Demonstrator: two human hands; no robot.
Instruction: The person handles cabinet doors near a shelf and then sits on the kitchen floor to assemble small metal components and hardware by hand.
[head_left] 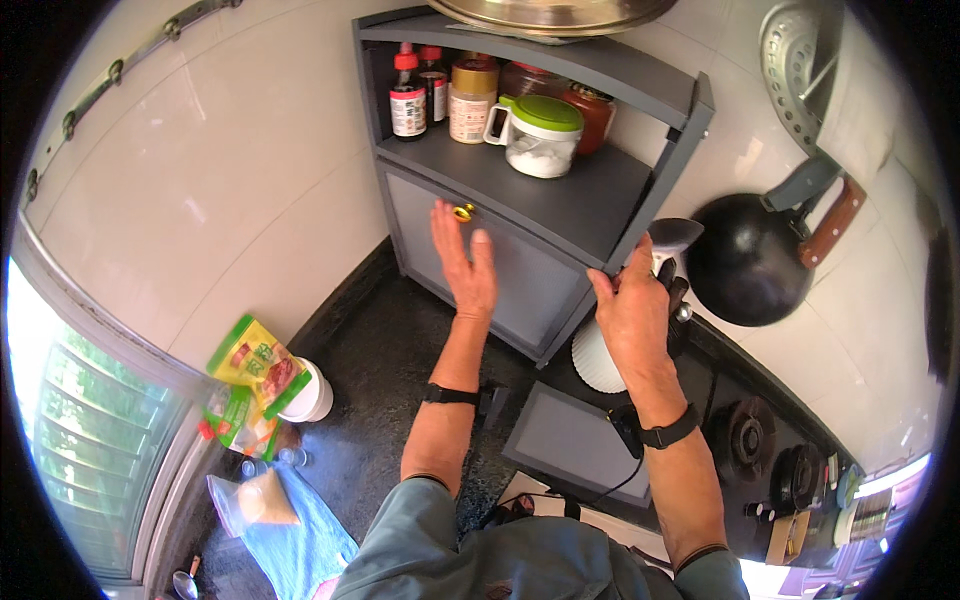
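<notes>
A dark grey countertop cabinet (610, 210) stands in the corner, with an upper open shelf and a lower door (520, 270) that is closed. My left hand (465, 270) lies flat against this door, fingers stretched out beside its small gold knob (463, 213). At the cabinet's right front edge, my right hand (637, 310) is closed around the corner, the thumb in front and the fingers partly hidden. On the shelf stand a clear jar with a green lid (543, 135), a red-capped bottle (407, 95) and a gold-lidded jar (473, 98).
A black wok (750, 260) hangs on the tiled wall at right. A white ribbed container (598, 358) stands beside the cabinet, and a grey panel (580, 440) lies nearer me. At left are food pouches (262, 365), a white tub (312, 393) and a blue cloth (290, 545). Stove burners (747, 440) are at right.
</notes>
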